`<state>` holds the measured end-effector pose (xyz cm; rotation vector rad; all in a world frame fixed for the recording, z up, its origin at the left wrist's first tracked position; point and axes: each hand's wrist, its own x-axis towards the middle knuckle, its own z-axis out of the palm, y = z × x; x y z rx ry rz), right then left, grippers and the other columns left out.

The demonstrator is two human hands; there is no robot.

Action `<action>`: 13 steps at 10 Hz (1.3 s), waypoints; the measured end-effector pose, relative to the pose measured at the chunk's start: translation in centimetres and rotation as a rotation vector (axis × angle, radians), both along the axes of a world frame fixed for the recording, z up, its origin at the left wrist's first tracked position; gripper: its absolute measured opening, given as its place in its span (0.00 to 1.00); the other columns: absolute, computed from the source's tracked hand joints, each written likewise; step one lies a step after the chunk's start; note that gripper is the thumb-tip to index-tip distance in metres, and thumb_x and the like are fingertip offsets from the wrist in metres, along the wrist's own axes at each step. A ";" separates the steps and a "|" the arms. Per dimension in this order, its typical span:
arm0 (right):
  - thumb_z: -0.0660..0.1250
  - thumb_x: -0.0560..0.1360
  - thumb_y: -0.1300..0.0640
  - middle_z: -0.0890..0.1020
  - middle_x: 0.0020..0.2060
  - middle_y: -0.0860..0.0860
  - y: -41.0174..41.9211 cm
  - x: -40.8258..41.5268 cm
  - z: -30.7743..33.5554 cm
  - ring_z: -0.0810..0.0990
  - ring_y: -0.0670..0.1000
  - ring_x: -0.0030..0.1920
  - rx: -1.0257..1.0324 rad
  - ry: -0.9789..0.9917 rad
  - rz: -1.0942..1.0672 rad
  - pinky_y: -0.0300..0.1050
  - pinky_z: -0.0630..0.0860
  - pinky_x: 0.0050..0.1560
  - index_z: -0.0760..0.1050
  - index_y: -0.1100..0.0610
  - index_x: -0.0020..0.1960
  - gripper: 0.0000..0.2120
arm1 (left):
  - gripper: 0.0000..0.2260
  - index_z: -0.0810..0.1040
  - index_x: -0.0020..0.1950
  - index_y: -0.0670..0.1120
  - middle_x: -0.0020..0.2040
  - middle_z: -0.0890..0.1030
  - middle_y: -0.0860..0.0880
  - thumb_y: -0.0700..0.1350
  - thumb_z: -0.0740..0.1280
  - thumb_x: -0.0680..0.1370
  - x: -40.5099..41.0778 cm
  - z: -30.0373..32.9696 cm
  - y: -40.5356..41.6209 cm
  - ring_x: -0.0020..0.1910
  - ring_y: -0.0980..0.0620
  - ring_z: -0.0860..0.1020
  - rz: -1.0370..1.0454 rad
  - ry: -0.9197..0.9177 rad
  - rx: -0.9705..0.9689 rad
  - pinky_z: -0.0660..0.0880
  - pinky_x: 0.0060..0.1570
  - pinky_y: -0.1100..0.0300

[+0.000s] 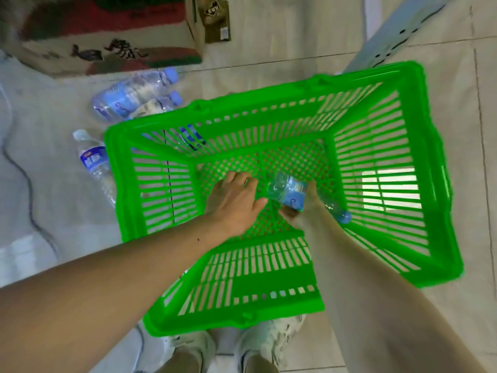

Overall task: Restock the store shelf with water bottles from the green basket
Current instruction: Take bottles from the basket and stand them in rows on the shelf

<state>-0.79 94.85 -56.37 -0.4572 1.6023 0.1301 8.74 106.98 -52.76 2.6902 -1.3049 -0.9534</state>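
A green slatted basket (419,168) stands on the tiled floor below me. Both my arms reach down into it. My right hand (304,211) grips a clear water bottle (289,191) with a blue label and a blue cap, lying just above the basket's bottom. My left hand (236,197) rests open on the basket floor, fingers spread, just left of that bottle. Outside the basket, two blue-capped bottles (129,95) lie on the pale surface at the upper left, and a white-capped bottle (94,162) lies against the basket's left wall.
A cardboard box (107,36) with red and green print stands at the top left. A pale perforated shelf rail (398,36) runs across the top right. A dark cable (24,189) snakes along the left. My white shoes (269,343) show under the basket's near rim.
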 end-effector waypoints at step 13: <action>0.70 0.76 0.57 0.84 0.46 0.56 -0.5 6.7 71.3 0.83 0.56 0.47 -0.741 -0.779 0.387 0.50 0.83 0.44 0.80 0.55 0.49 0.04 | 0.20 0.77 0.56 0.45 0.51 0.84 0.43 0.43 0.77 0.67 7.4 66.3 1.2 0.47 0.48 0.83 0.554 0.842 -0.616 0.79 0.48 0.52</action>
